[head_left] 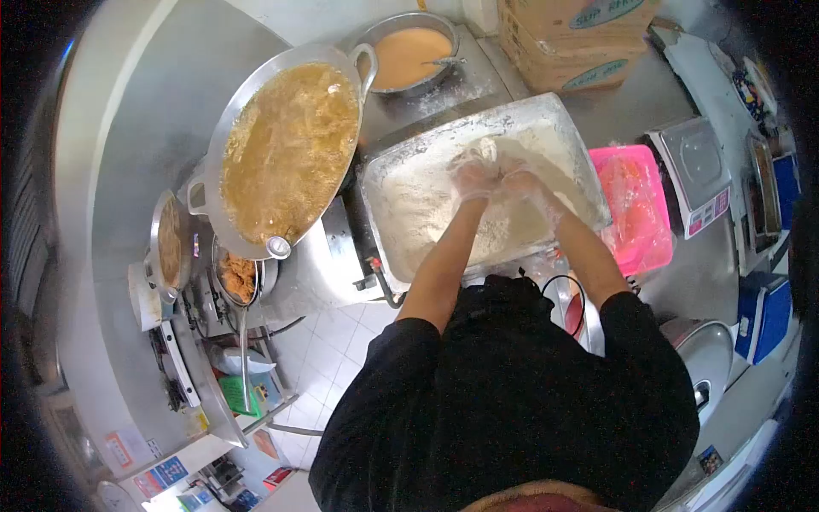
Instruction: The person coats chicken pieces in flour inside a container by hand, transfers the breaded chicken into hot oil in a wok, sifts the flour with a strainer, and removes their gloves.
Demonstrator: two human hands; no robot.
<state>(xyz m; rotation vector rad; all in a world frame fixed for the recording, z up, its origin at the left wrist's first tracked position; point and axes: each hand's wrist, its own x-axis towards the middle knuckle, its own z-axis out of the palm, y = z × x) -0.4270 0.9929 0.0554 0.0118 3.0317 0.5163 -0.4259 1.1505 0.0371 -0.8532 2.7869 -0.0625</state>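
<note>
A pair of hands reaches into a large rectangular tray with a pale, powder-smeared metal-looking rim (374,205), set in front of a person in a black short-sleeved top (546,384). The left hand (472,179) and right hand (527,183), both in thin translucent gloves, are close together near the tray's middle, within soft off-white powder (426,209) that lies smooth in places and heaped in others. The fingers are blurred and dusted, so I cannot tell whether they pinch, press or spread; a pale lump (488,149) shows just beyond them, its nature unclear.

Left of the tray sits a wide, round, grey metal pan (226,145) with loop handles, full of golden, frothy liquid (290,154); the foam hides whatever lies beneath. Behind the tray, a round metal pot (454,43) holds smooth, thick-looking orange liquid (414,55). To the right, a bright pink plastic container (665,205) carries glossy clear film over orange-pink contents, hard to identify, beside a flat silver scale (695,158) on the metal surface (597,111). Brown cardboard boxes (563,43) are cut off at the top. Crisp golden-brown pieces (238,278) lie in a strainer, partly hidden by the pan.
</note>
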